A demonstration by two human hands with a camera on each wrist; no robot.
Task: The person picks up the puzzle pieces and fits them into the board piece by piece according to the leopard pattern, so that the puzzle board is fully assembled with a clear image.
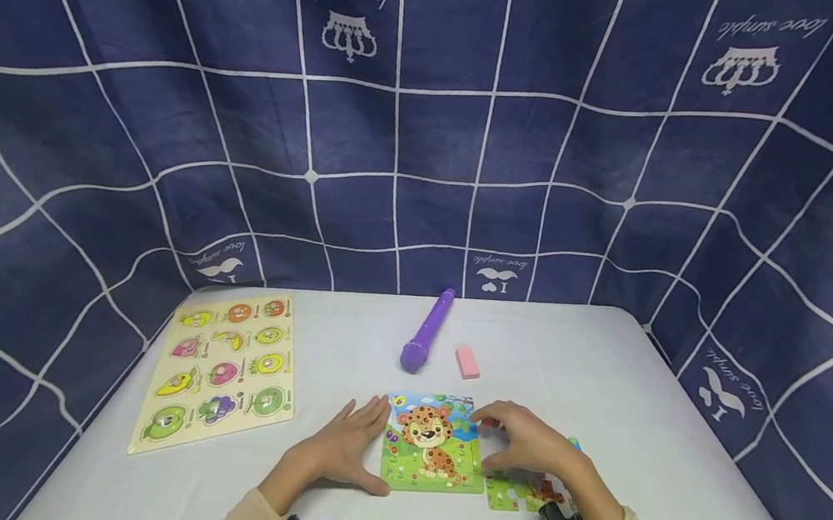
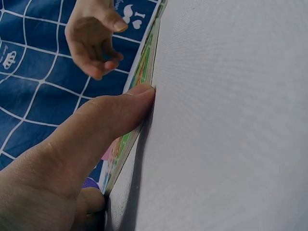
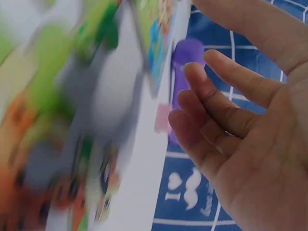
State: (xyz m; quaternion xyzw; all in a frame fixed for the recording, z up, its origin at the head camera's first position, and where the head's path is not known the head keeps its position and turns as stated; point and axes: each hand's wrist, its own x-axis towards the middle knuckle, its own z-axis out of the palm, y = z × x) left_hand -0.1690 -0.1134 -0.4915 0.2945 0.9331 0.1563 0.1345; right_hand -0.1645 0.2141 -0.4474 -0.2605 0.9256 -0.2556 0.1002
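A square jigsaw puzzle [image 1: 432, 444] with a spotted leopard cub on grass lies flat on the white table. My left hand [image 1: 346, 447] rests along its left side with fingers extended; in the left wrist view the thumb [image 2: 115, 113] touches the puzzle's edge [image 2: 149, 57]. Over the puzzle's right side hovers my right hand [image 1: 525, 440], fingers loosely bent and apart. Nothing lies in its palm in the right wrist view. Beneath and beside that hand are loose puzzle pieces [image 1: 503, 494], partly hidden by it and blurred in the right wrist view.
Behind the puzzle lie a purple microphone-shaped stick [image 1: 427, 332] and a pink block [image 1: 467, 363]. A wooden fruit peg board [image 1: 221, 371] sits at the table's left. Blue checked cloth [image 1: 437, 128] hangs around the table's back and sides.
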